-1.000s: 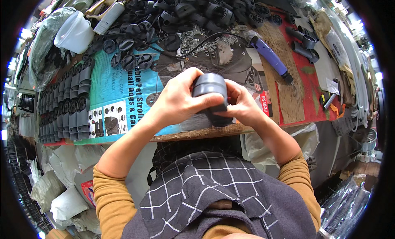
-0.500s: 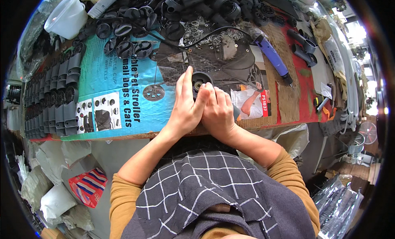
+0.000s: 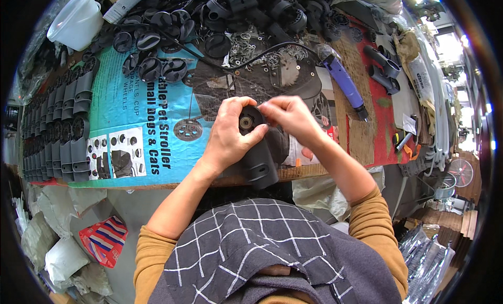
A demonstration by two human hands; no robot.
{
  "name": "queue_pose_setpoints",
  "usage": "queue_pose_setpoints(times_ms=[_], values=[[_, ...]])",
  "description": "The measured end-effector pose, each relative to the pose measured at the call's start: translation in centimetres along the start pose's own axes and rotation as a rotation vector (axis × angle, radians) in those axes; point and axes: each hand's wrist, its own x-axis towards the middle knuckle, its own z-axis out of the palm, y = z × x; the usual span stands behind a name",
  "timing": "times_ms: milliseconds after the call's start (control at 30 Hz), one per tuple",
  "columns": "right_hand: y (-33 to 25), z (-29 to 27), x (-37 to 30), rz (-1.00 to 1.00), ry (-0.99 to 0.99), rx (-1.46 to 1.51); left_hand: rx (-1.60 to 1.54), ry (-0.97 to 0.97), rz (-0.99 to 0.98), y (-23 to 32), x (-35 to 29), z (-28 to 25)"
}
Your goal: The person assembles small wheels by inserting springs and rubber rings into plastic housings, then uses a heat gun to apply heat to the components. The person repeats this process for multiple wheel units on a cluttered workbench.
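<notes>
A dark grey plastic tube fitting (image 3: 259, 165) with a round head slants toward me at the table's front edge. A metal ring sits in the middle of that head. My left hand (image 3: 229, 134) is closed around the head, thumb across its near side. At the head's upper right rim, the fingertips of my right hand (image 3: 296, 118) are pinched together. Whatever they hold, if anything, is too small to make out. Just beyond both hands, small metal hardware (image 3: 246, 47) lies scattered on a printed cardboard sheet (image 3: 118, 105).
Rows of similar grey fittings (image 3: 65, 131) stand at the left. Black plastic parts (image 3: 251, 10) are heaped at the back, with round black caps (image 3: 149, 68) in front. A blue-purple power screwdriver (image 3: 346, 84) with a black cable lies to the right. A white bucket (image 3: 76, 24) stands far left.
The fitting has tilted, its grey tube now showing below my hands. My left hand has wrapped round its head. My right hand has lifted off the tube and moved to the head's rim.
</notes>
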Motion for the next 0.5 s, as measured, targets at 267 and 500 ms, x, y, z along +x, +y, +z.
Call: queue_pose_setpoints(times_ms=[267, 500], values=[[0.2, -2.0, 8.2, -0.708, 0.617, -0.926, -0.018, 0.023, -0.028, 0.3, -0.1, 0.2], [0.9, -2.1, 7.7, -0.695, 0.574, -0.965, -0.016, 0.051, 0.020, -0.2, -0.1, 0.4]])
